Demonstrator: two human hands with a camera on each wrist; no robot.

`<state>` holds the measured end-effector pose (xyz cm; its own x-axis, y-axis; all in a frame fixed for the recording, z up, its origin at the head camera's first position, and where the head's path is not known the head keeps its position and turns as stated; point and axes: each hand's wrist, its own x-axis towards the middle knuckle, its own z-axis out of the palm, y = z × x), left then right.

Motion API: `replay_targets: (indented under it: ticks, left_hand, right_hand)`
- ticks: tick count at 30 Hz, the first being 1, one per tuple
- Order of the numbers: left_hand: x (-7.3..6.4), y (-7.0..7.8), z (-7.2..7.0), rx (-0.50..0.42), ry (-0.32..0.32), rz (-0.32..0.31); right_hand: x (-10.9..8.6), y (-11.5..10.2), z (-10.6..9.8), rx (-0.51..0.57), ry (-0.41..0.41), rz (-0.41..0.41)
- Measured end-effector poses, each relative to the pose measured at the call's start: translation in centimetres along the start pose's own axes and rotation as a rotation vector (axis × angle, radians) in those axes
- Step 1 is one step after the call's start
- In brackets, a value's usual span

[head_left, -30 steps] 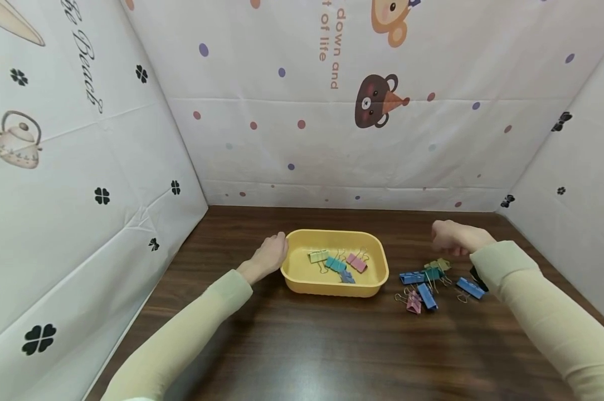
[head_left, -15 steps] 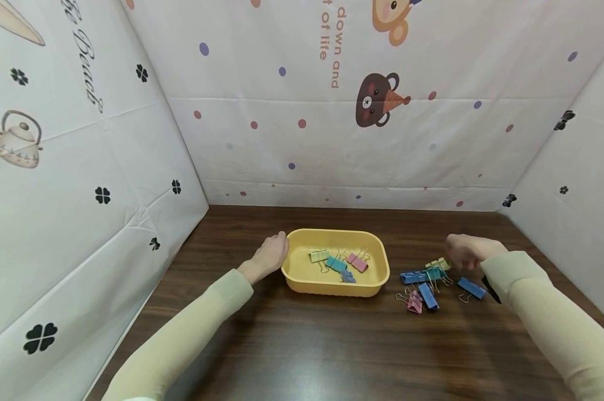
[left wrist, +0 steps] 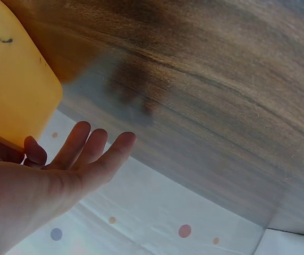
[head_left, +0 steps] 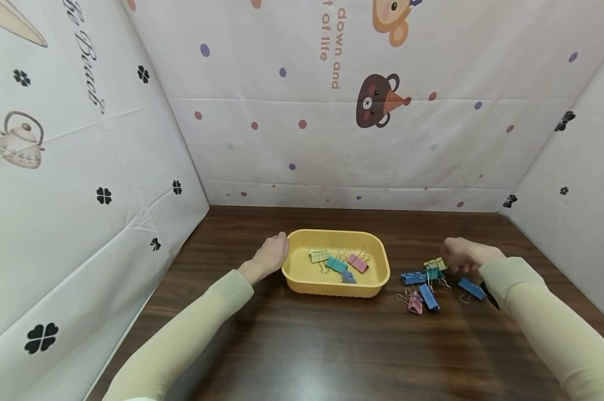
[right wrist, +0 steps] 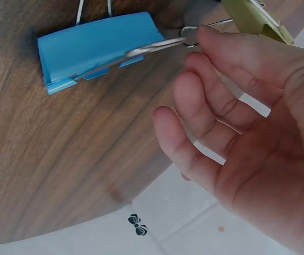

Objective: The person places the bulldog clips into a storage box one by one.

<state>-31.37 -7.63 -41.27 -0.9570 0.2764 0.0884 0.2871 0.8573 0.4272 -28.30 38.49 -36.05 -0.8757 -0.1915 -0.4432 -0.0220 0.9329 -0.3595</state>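
Note:
My left hand (head_left: 270, 255) is at the left rim of a yellow plastic tray (head_left: 302, 288), thumb and index finger pinching its edge. Its other fingers stretch out past the tray wall (left wrist: 19, 79) in the left wrist view. My right hand (head_left: 464, 255) is low over the right side of the table. Thumb and index finger pinch the wire handle of a yellow-green binder clip (right wrist: 247, 18), which lies at the back of a small heap; the other fingers curl loosely. A blue binder clip (head_left: 471, 288) lies just in front of this hand.
In the heap are a teal clip (head_left: 434, 274), blue clips (head_left: 428, 297) and a pink clip (head_left: 414, 302). Inside the tray lie a light green clip (head_left: 319, 256), a teal clip (head_left: 336, 264), a pink clip (head_left: 357, 263) and a blue clip (head_left: 347, 277). White printed sheets (head_left: 332, 150) wall the table in.
My right hand has moved right and down to the yellow-green binder clip, then slightly left, and that clip has turned a little. My left hand and the tray have stayed in place.

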Motion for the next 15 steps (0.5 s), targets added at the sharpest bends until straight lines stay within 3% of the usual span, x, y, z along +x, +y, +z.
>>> replay_targets:
  ticks: [15]
  left_hand:
    - [0.15, -0.16, 0.12, -0.007, -0.011, -0.013]
  right_hand:
    - [-0.07, 0.36, -0.19, -0.020, 0.035, -0.008]
